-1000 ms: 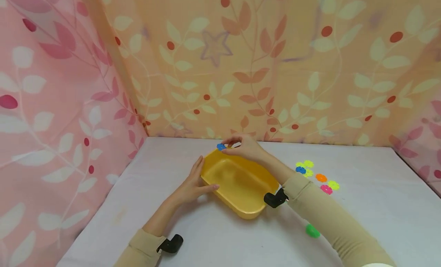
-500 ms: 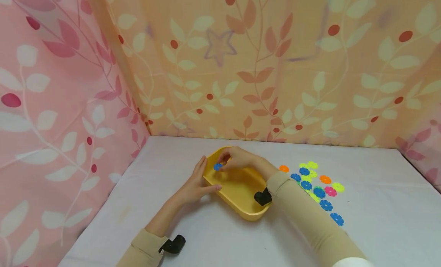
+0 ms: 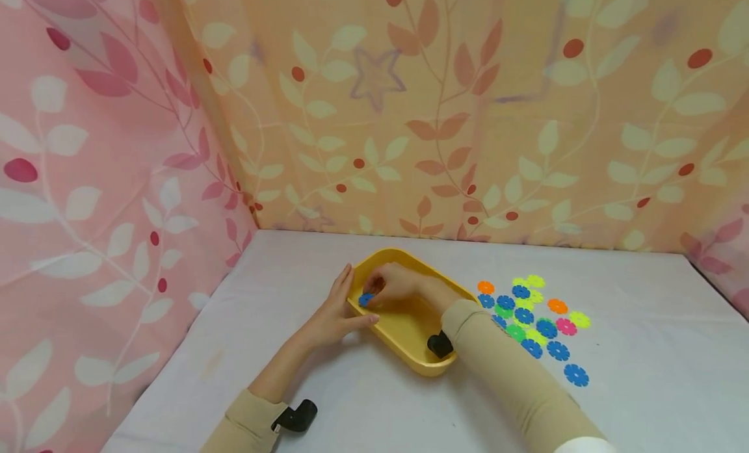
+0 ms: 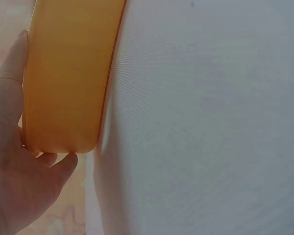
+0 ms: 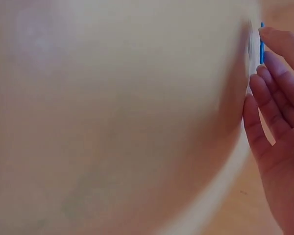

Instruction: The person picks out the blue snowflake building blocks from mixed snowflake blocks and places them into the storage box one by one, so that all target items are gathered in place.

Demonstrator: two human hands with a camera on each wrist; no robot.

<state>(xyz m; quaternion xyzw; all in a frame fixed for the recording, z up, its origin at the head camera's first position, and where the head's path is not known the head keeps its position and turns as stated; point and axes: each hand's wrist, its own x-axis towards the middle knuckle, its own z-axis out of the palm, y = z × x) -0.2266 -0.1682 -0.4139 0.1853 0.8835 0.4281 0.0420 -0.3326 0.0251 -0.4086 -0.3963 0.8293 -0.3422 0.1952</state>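
A yellow plastic tub (image 3: 404, 346) stands on the white tabletop, set at a slant. My left hand (image 3: 328, 320) grips its left end, with the thumb at the near rim and the fingers along the outer wall; the left wrist view shows the hand (image 4: 29, 171) around the end of the tub (image 4: 71, 78). Inside the tub, my right hand (image 3: 398, 284) pinches a blue flower-shaped disc (image 3: 365, 300) low near the left end. In the right wrist view that disc (image 5: 261, 44) appears edge-on between thumb and fingertips. The right hand and forearm cover part of the tub's floor.
Several flower-shaped discs lie scattered right of the tub, among them a blue disc (image 3: 576, 375), an orange disc (image 3: 558, 306), a pink disc (image 3: 566, 327) and a yellow disc (image 3: 580, 320). My right sleeve (image 3: 509, 375) hides some tabletop. Patterned cloth (image 3: 433, 115) hangs behind.
My right hand has come down from the tub's far rim into the tub with the blue disc. Its forearm has shifted left, uncovering more discs. The left hand keeps its grip.
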